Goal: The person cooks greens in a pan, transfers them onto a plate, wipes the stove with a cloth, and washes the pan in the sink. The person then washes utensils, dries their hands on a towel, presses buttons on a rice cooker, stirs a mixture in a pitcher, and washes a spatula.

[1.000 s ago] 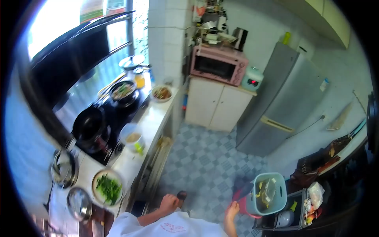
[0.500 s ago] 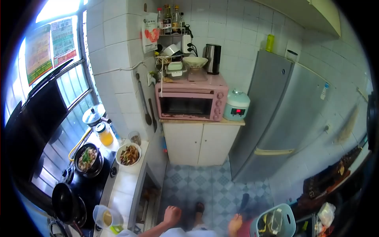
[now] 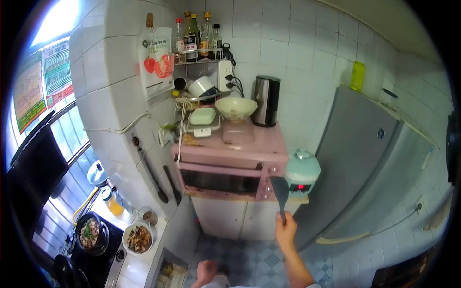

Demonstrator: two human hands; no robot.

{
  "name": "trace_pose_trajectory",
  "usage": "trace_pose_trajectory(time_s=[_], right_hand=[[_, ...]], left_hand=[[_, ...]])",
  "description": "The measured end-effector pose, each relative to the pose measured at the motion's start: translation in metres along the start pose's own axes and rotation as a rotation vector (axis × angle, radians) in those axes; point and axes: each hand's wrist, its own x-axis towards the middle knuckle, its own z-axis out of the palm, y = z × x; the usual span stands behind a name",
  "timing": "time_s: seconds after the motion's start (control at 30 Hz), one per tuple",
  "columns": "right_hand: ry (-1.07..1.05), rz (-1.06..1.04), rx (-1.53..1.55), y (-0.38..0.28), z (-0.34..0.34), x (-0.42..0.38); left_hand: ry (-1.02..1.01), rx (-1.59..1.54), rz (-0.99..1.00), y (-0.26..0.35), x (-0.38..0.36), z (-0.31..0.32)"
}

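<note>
My right hand (image 3: 285, 228) is wrapped round the handle of a dark grey spatula (image 3: 279, 189), held upright with its blade in front of the pink oven's (image 3: 225, 156) knobs. Low in the view, my left hand (image 3: 207, 270) is curled above the floor, and nothing shows in it. Just right of the oven sits a mint green rice cooker (image 3: 302, 169) with a lit red display. A pale bowl (image 3: 236, 108) and a steel kettle-like canister (image 3: 266, 101) stand on top of the oven.
At the left, a pot of food (image 3: 90, 233) is on the black stove (image 3: 91, 267). A white bowl of food (image 3: 139, 238) and a jar (image 3: 111, 200) stand on the tiled counter. The grey fridge (image 3: 357, 168) rises at the right, and a white cabinet (image 3: 219, 216) supports the oven.
The view has moved closer to the oven. My right hand has risen with the spatula from low beside the basket, which is out of view now. My left hand stays low.
</note>
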Motion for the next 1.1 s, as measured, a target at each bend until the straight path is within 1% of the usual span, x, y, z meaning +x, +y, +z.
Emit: trace_pose_trajectory(time_s=[0.07, 0.13, 0.17, 0.2, 0.27, 0.3, 0.33, 0.37, 0.4, 0.5, 0.53, 0.63, 0.67, 0.73, 0.77, 0.8, 0.83, 0.87, 0.97, 1.0, 1.07, 1.1], right_hand=[[-0.006, -0.14, 0.021, -0.016, 0.012, 0.054], [-0.033, -0.236, 0.034, -0.031, 0.022, 0.11], [-0.038, -0.263, 0.047, -0.045, 0.026, 0.135], [-0.001, -0.335, -0.022, -0.046, 0.034, 0.161], [0.047, -0.543, -0.15, -0.056, 0.049, 0.213], [0.047, -0.549, -0.155, -0.067, 0.056, 0.235], [0.002, -0.512, -0.251, -0.082, 0.061, 0.253], [-0.045, -0.468, -0.345, -0.092, 0.068, 0.272], [-0.047, -0.465, -0.347, -0.096, 0.077, 0.291], [-0.145, -0.549, -0.479, -0.101, 0.102, 0.339], [-0.151, -0.544, -0.485, -0.104, 0.112, 0.352], [-0.27, -0.642, -0.676, -0.111, 0.137, 0.383], [-0.279, -0.634, -0.674, -0.111, 0.146, 0.391], [-0.377, -0.695, -0.758, -0.11, 0.161, 0.404], [-0.402, -0.673, -0.769, -0.11, 0.167, 0.407], [-0.414, -0.672, -0.764, -0.111, 0.172, 0.408], [-0.426, -0.667, -0.783, -0.112, 0.176, 0.41], [-0.438, -0.665, -0.803, -0.113, 0.179, 0.411], [-0.477, -0.67, -0.809, -0.11, 0.185, 0.415], [-0.485, -0.676, -0.8, -0.107, 0.187, 0.417], [-0.494, -0.715, -0.825, -0.103, 0.19, 0.421], [-0.497, -0.719, -0.816, -0.104, 0.189, 0.42]], left_hand=[[-0.061, -0.04, -0.092, 0.005, 0.027, 0.009], [-0.17, -0.046, -0.145, 0.0, 0.063, 0.026], [-0.175, -0.16, -0.186, -0.023, 0.076, 0.048], [-0.171, -0.167, -0.176, -0.001, 0.102, 0.044], [-0.499, 0.038, -0.551, 0.043, 0.143, 0.037], [-0.258, -0.155, -0.425, -0.066, 0.134, 0.125], [-0.361, -0.086, -0.361, -0.048, 0.168, 0.11], [-0.384, -0.078, -0.306, -0.047, 0.189, 0.113], [-0.401, -0.078, -0.269, -0.049, 0.207, 0.116], [-0.455, -0.081, -0.197, -0.057, 0.245, 0.129], [-0.472, -0.085, -0.177, -0.059, 0.254, 0.132], [-0.513, -0.087, -0.123, -0.068, 0.269, 0.137], [-0.522, -0.083, -0.1, -0.071, 0.271, 0.138], [-0.54, -0.049, -0.035, -0.08, 0.271, 0.14], [-0.542, -0.045, -0.011, -0.084, 0.269, 0.14], [-0.534, -0.047, 0.002, -0.074, 0.273, 0.129], [-0.508, -0.146, -0.086, -0.061, 0.272, 0.118], [-0.502, -0.147, -0.098, -0.058, 0.271, 0.117], [-0.376, 0.041, -0.108, -0.063, 0.261, 0.119], [-0.369, 0.044, -0.119, -0.048, 0.261, 0.113], [-0.337, -0.038, -0.275, -0.021, 0.262, 0.102], [-0.327, -0.061, -0.193, -0.03, 0.258, 0.105]])
